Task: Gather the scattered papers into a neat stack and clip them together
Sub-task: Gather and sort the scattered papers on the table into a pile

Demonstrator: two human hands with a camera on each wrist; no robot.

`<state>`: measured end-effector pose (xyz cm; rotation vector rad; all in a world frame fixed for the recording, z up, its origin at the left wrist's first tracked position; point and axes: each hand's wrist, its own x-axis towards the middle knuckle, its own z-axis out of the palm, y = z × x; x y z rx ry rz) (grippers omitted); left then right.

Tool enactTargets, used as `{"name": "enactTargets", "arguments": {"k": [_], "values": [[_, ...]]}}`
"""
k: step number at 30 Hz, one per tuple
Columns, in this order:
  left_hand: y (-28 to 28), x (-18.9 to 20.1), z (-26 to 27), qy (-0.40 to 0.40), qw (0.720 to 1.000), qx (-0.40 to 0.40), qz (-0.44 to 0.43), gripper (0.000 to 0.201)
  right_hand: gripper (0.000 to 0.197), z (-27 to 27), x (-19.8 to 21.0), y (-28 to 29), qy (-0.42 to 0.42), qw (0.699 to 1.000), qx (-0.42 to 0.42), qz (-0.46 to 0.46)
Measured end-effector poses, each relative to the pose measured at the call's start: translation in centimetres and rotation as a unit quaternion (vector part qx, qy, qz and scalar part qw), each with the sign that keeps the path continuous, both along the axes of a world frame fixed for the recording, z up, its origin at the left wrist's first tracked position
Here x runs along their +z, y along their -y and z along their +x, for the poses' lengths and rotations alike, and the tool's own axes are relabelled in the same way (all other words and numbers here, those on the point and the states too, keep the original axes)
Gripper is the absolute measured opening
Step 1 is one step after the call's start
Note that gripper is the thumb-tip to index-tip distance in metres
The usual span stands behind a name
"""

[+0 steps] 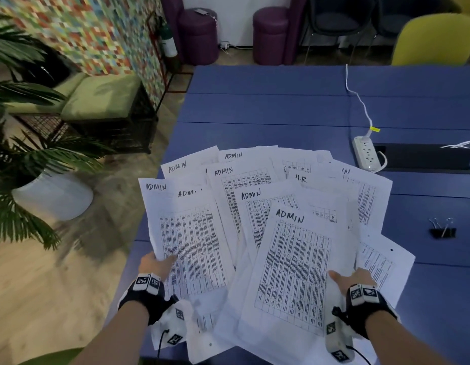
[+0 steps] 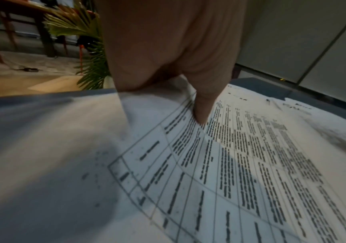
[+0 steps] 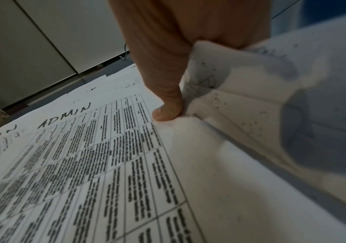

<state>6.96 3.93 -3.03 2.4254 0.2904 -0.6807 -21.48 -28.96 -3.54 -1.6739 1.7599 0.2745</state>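
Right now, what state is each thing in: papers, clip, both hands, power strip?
papers: fanned out, overlapping, not yet stacked
binder clip: lying alone on the table, apart from the papers, unused
left hand: pinching the left sheets, thumb on top
right hand: pinching the right sheets, thumb on top
power strip: one white plug inserted

A blue surface (image 1: 281, 106) fills the middle and right of the head view. At its right, a white power strip (image 1: 365, 156) lies with a white cable (image 1: 357, 96) running toward the top of the frame. Upper right stands a yellow chair (image 1: 434, 38); along the top centre, two purple stools (image 1: 199, 35). A green cushioned bench (image 1: 97, 98) sits upper left before a multicoloured tiled wall (image 1: 83, 27). A potted palm (image 1: 31, 164) occupies the left edge, on a wood floor (image 1: 44, 285).
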Motion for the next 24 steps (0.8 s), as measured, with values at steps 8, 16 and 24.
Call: {"name": "enactTargets", "arguments": {"k": [8, 16, 24], "values": [[-1.4, 2.6, 1.9, 0.036, 0.994, -0.085, -0.059, 0.032, 0.053, 0.1, -0.6, 0.0, 0.025, 0.999, -0.024, -0.005], [-2.0, 5.8, 5.0, 0.103, 0.991, -0.058, -0.060, 0.034, 0.044, 0.1, -1.4, -0.3, 0.042, 0.999, -0.018, -0.027], [-0.7, 11.0, 5.8, 0.274, 0.956, -0.103, -0.035, 0.042, 0.032, 0.4, -1.6, -0.9, 0.028, 0.997, -0.017, -0.065]]}}
